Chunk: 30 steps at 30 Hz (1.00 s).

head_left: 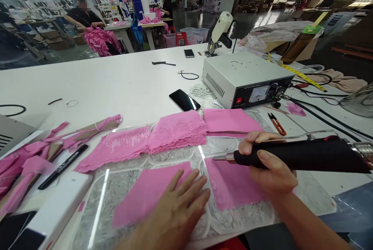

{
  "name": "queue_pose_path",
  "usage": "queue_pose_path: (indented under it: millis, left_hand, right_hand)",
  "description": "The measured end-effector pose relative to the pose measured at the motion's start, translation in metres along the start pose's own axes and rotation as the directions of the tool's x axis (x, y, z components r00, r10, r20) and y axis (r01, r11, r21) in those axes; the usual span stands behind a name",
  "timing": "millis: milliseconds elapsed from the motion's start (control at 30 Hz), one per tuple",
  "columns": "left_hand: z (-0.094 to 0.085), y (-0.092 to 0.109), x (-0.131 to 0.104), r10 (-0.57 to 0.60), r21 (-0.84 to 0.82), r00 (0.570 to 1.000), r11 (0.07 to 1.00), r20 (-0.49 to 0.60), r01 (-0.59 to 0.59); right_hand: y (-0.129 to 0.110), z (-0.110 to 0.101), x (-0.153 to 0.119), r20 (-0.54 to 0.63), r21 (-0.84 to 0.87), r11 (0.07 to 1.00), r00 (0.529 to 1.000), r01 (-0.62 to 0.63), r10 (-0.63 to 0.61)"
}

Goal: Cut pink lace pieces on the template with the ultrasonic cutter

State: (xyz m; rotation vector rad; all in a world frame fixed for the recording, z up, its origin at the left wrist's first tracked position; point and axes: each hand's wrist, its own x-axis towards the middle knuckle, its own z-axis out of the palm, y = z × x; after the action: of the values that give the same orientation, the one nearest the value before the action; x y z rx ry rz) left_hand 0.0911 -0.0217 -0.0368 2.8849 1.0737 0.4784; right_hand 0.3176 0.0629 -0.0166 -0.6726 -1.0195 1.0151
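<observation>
My left hand (183,203) lies flat with fingers spread, over the right part of a pink fabric piece (140,199) on a clear patterned mat (109,207). My right hand (271,164) is closed around a black hand-held tool (309,155). The tool's narrow metal tip (223,157) points left, at the top edge of a second pink fabric piece (233,186); I cannot tell if it touches. Behind these lie a pink lace piece (116,145), a stack of pink lace (177,129) and a stack of plain pink pieces (230,120).
A grey box with a meter (247,79) stands at the back right, with cables running right. A phone (184,99), orange thread snips (276,124), a black marker (62,166) and pink strips (26,164) lie about. Two people sit by sewing machines (150,1) beyond the table.
</observation>
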Motion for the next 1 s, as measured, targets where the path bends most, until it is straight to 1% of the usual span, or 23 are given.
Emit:
queue_pose_path:
  millis: [33,67,100,167,233,267,333,467,667,833,1000]
  left_hand:
    - [0.000,-0.001,0.008,-0.005,-0.010,1.000,1.000,0.021,0.006]
    - [0.002,-0.002,0.016,-0.013,-0.019,1.000,1.000,0.018,0.014]
    - [0.004,-0.004,0.022,-0.030,-0.032,1.000,0.999,-0.004,0.030]
    - [0.010,-0.011,0.034,-0.127,-0.098,0.989,0.988,-0.072,0.119]
    - [0.015,-0.019,0.045,-0.260,-0.182,0.958,0.955,-0.125,0.235]
    - [0.017,-0.023,0.050,-0.317,-0.213,0.939,0.934,-0.132,0.286]
    - [0.021,-0.030,0.059,-0.377,-0.231,0.918,0.911,-0.126,0.342]
    - [0.026,-0.037,0.071,-0.393,-0.229,0.915,0.902,-0.092,0.365]
    - [0.028,-0.035,0.072,-0.414,-0.229,0.908,0.891,-0.057,0.392]
    - [0.029,-0.032,0.073,-0.429,-0.236,0.901,0.884,-0.061,0.405]
    - [0.030,-0.032,0.074,-0.421,-0.238,0.904,0.888,-0.078,0.393]
  right_hand:
    - [0.000,-0.001,0.001,0.001,-0.002,1.000,1.000,0.000,0.000]
    - [0.001,-0.001,0.001,0.003,-0.005,1.000,1.000,0.000,0.000]
    - [0.001,-0.001,0.001,0.006,-0.006,1.000,1.000,0.001,-0.001]
    - [0.003,-0.002,0.001,0.020,0.005,1.000,1.000,-0.005,0.005]
    - [0.003,-0.003,-0.001,0.038,0.022,1.000,0.999,-0.007,0.006]
    - [0.003,-0.004,-0.001,0.044,0.025,1.000,0.999,-0.004,0.002]
    - [0.003,-0.007,-0.002,0.046,0.012,1.000,0.999,0.008,-0.009]
    - [0.001,-0.013,-0.002,0.038,0.002,1.000,0.999,0.019,-0.019]
    - [0.002,-0.016,-0.002,0.031,0.019,1.000,0.999,0.009,-0.010]
    - [0.002,-0.016,-0.004,0.041,0.034,0.999,0.999,-0.006,0.005]
    - [0.003,-0.015,-0.005,0.043,0.044,0.999,0.999,-0.007,0.005]
